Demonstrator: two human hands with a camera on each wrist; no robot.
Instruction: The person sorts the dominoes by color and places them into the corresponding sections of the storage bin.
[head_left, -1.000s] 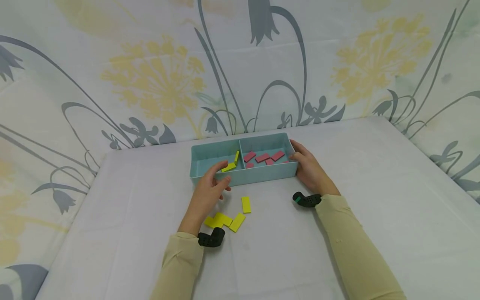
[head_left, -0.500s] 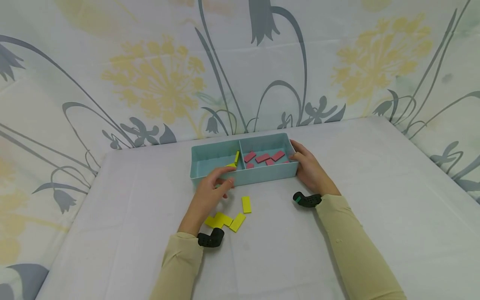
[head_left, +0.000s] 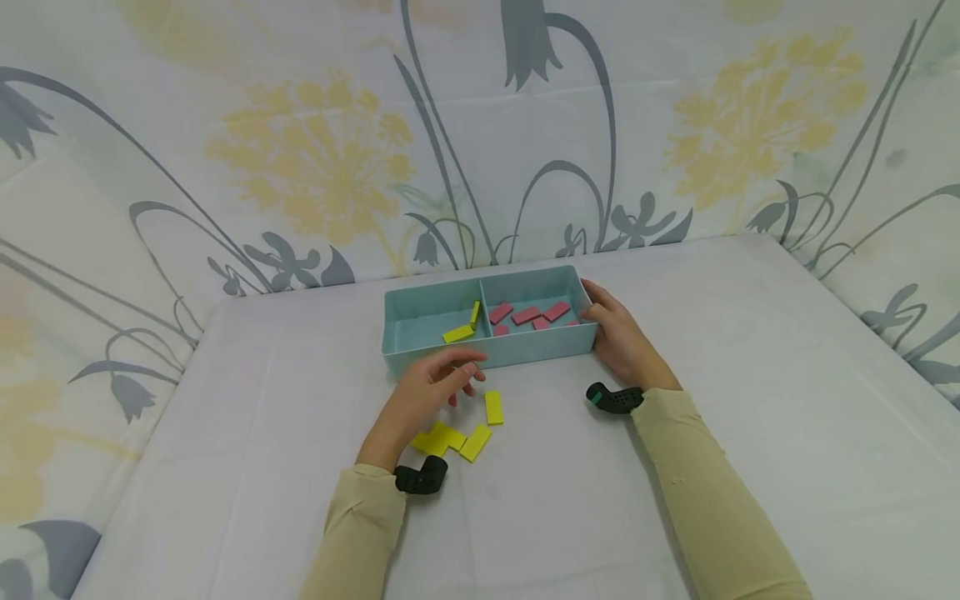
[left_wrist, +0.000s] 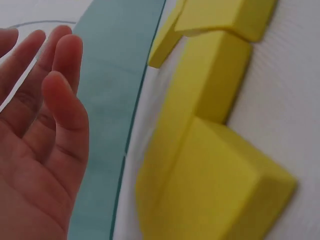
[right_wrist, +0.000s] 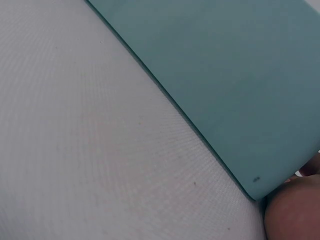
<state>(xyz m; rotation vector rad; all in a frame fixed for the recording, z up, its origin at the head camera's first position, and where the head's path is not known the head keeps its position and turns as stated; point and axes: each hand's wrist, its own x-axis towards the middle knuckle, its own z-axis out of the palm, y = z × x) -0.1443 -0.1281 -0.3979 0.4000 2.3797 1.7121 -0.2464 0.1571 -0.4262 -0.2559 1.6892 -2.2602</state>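
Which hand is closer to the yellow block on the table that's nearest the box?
Left. The left hand is just left of that yellow block; the right hand is farther away, holding the right end of the blue box.

The divided rectangular box is plain dusty teal. The flat oblong yellow blocks are uniformly bright, the flat oblong pink blocks muted rose. The cloth-covered surface is plain white; the white cloth backdrop carries pale yellow flower heads and slate-grey stems, bells and leaves. Both sleeves are plain pale khaki, the wrist cameras black, the right one green-marked.
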